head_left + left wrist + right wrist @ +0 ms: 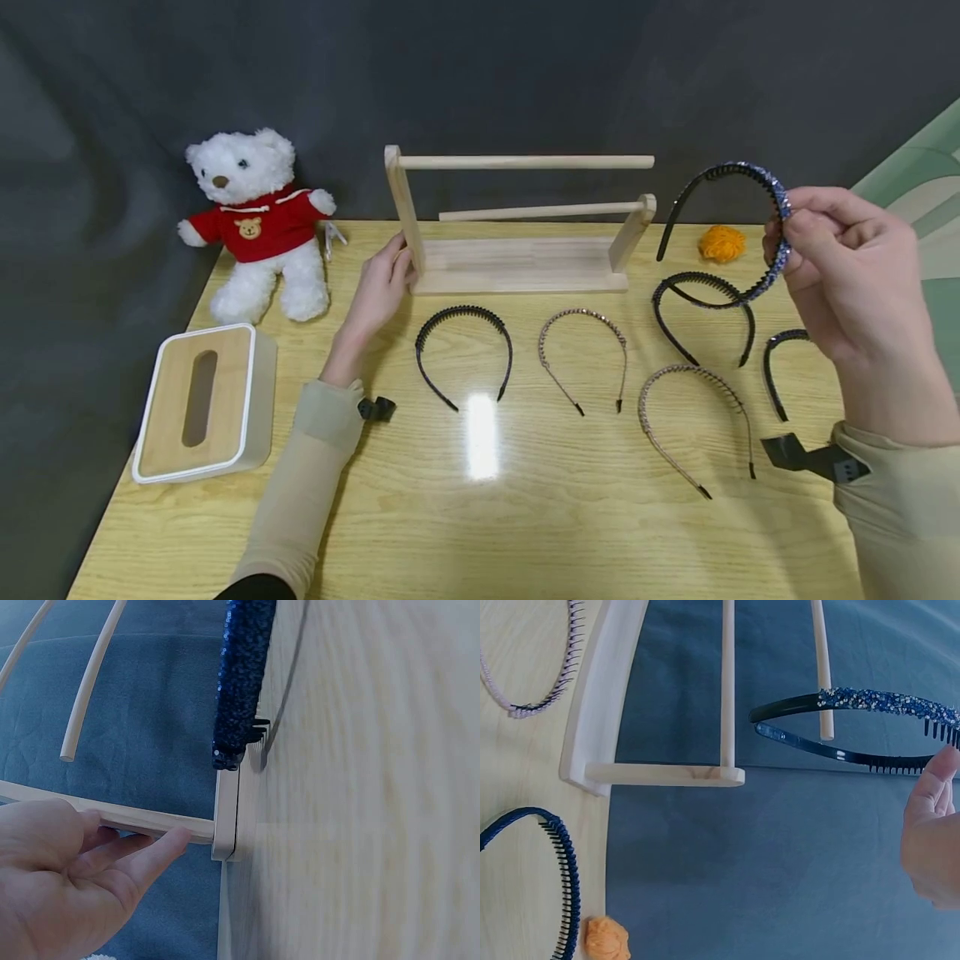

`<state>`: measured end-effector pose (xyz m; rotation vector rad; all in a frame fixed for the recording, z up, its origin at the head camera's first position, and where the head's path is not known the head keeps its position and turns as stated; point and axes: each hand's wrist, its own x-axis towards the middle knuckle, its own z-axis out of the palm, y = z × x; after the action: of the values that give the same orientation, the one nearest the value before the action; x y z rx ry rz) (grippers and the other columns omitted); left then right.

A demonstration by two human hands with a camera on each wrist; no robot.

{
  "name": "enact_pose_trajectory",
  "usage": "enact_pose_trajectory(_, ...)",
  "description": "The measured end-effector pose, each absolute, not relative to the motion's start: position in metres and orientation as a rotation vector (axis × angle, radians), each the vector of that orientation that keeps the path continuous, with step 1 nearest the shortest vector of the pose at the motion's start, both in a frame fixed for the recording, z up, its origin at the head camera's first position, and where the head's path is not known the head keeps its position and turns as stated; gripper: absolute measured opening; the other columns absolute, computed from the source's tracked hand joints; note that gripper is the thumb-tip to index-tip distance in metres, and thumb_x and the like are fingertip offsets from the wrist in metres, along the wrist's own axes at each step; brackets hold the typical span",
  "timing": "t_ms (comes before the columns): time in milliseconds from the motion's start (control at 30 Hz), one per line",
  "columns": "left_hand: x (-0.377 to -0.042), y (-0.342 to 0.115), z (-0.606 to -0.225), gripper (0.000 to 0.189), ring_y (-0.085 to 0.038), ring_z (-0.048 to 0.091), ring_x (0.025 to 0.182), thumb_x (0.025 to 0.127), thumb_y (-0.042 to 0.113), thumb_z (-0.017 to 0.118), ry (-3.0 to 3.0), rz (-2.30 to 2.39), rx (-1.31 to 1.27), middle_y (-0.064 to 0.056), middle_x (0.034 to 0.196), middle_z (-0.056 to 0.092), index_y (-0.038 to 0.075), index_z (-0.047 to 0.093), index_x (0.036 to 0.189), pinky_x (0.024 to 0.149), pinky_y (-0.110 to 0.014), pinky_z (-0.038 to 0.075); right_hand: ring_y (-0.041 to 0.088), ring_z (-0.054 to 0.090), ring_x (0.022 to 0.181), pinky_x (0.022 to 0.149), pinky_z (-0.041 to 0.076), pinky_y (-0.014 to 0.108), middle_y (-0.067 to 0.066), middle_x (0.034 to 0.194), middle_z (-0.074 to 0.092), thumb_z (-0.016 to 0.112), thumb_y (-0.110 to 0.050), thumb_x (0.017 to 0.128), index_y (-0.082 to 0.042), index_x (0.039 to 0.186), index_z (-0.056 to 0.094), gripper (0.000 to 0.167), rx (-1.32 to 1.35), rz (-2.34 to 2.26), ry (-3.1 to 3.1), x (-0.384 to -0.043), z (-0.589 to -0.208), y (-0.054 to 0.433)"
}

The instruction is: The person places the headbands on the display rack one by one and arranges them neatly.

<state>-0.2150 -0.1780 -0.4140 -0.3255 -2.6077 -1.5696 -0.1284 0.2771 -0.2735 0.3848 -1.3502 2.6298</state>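
My right hand [858, 271] holds a headband [777, 193] covered in blue sparkle, pinched between thumb and fingers. It is raised off the table, to the right of a wooden two-bar rack [521, 265]. In the right wrist view the band's glittery side [885, 700] and comb teeth show, and its ends reach across the tip of one bar [826, 724]. My left hand [380, 283] grips the rack's left upright [405, 208] near its base. Both bars, the upper [525, 162] and the lower [540, 212], are bare.
On the table lie a dark headband [465, 310], two pinkish ones [583, 313] [693, 369] and two more dark ones [701, 277] [771, 367]. An orange ball [722, 243] sits at the back right. A white teddy bear [262, 225] and tissue box [258, 400] stand left.
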Motion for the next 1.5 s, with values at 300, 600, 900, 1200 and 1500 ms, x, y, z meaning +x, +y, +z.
enact_pose_trajectory(300, -0.212, -0.181, -0.416, 0.044, -0.039, 0.060, 0.135, 0.118, 0.012, 0.040, -2.592, -1.585, -0.322, -0.028, 0.149, 0.057, 0.000, 0.047, 0.160, 0.102, -0.039, 0.063, 0.028, 0.072, 0.072, 0.063, 0.066, 0.028, 0.027, 0.087, 0.074, 0.054, 0.022, 0.101, 0.025, 0.109, 0.067, 0.015, 0.375, 2.695, -1.319, -0.141, -0.267, 0.268)
enact_pose_trajectory(600, -0.212, -0.181, -0.417, 0.044, -0.042, 0.062, 0.132, 0.118, 0.012, 0.041, -2.589, -1.588, -0.323, -0.029, 0.150, 0.056, 0.000, 0.046, 0.160, 0.101, -0.039, 0.063, 0.029, 0.070, 0.072, 0.069, 0.068, 0.029, 0.026, 0.083, 0.073, 0.058, 0.022, 0.100, 0.026, 0.108, 0.067, 0.013, 0.307, 2.675, -1.319, -0.153, -0.259, 0.259)
enact_pose_trajectory(900, -0.213, -0.181, -0.417, 0.043, -0.043, 0.063, 0.130, 0.118, 0.011, 0.041, -2.573, -1.579, -0.344, -0.029, 0.150, 0.056, -0.002, 0.048, 0.158, 0.100, -0.037, 0.064, 0.027, 0.070, 0.071, 0.067, 0.067, 0.028, 0.024, 0.081, 0.073, 0.063, 0.021, 0.098, 0.024, 0.104, 0.068, 0.009, 0.274, 2.658, -1.367, -0.167, -0.255, 0.247)
enact_pose_trajectory(1200, -0.212, -0.180, -0.416, 0.043, -0.044, 0.064, 0.128, 0.118, 0.012, 0.042, -2.589, -1.577, -0.335, -0.028, 0.153, 0.054, -0.001, 0.047, 0.159, 0.101, -0.038, 0.063, 0.023, 0.068, 0.068, 0.062, 0.063, 0.025, 0.022, 0.082, 0.074, 0.068, 0.020, 0.096, 0.022, 0.104, 0.070, 0.009, 0.259, 2.627, -1.400, -0.174, -0.255, 0.240)
enact_pose_trajectory(1500, -0.213, -0.179, -0.415, 0.043, -0.045, 0.065, 0.128, 0.118, 0.011, 0.043, -2.596, -1.571, -0.338, -0.028, 0.151, 0.055, -0.002, 0.047, 0.158, 0.101, -0.039, 0.063, 0.020, 0.066, 0.069, 0.058, 0.059, 0.022, 0.019, 0.084, 0.076, 0.070, 0.017, 0.096, 0.019, 0.104, 0.072, 0.009, 0.262, 2.599, -1.475, -0.181, -0.255, 0.230)
